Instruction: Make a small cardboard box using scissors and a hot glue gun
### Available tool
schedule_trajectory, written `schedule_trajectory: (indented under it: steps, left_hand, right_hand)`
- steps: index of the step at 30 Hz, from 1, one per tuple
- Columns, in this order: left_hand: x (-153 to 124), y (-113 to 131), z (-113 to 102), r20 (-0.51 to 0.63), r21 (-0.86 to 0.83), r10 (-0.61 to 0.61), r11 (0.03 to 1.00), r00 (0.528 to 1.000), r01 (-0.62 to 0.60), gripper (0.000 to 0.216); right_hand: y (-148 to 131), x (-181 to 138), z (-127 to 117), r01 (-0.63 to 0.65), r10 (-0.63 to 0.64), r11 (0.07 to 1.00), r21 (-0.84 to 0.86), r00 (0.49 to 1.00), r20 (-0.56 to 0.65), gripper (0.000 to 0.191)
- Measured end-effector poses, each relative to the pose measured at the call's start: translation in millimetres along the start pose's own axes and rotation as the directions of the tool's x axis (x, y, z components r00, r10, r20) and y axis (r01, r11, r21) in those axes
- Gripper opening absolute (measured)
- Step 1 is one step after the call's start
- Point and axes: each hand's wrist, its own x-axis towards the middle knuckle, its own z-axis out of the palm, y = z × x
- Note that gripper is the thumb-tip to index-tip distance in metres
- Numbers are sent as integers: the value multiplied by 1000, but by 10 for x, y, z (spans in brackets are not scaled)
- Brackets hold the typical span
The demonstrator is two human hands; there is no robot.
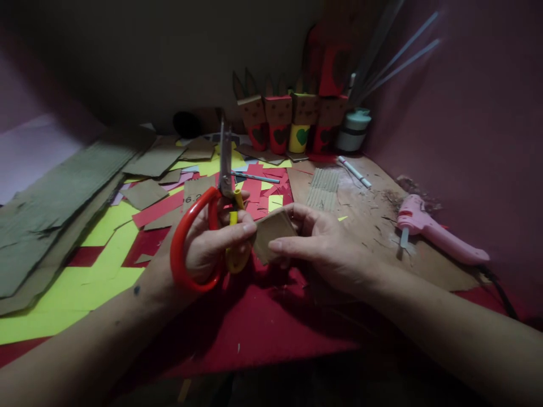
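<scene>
My left hand [207, 240] is closed, with scissors [225, 164] in it, blades pointing up. A large red handle loop lies around the outside of the hand, and a yellow handle part shows by the fingers. The left thumb and fingers also meet at the left edge of a small brown cardboard piece [269, 234]. From the other side my right hand [316, 237] pinches that piece, thumb in front and fingers behind. Both hands are above the front of the red-covered table [271, 333]. Some left fingers are hidden behind the handles.
Several rabbit-like paper figures [278, 121] stand at the back, beside a pale jar [354, 130]. A pink glue gun [441, 229] lies right, near a marker [354, 172] and a corrugated cardboard piece [323, 189]. Large cardboard sheets [63, 198] and coloured paper scraps [114, 226] cover the left.
</scene>
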Motion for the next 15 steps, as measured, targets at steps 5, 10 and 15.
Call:
schedule_trajectory:
  steps: [5,10,15]
  left_hand:
    - [-8,30,35,-93,-46,-34,999,995,30,24]
    - [-20,56,66,-116,-28,-57,998,992,54,26]
    - [-3,69,52,-25,36,-100,994,995,101,32]
  right_hand:
    - [24,-4,-60,2,-3,999,-40,1000,-12,18]
    - [-32,-23,-101,79,-98,984,-162,989,-110,4]
    - [-70,-40,-96,138,-167,964,-226,979,-114,7]
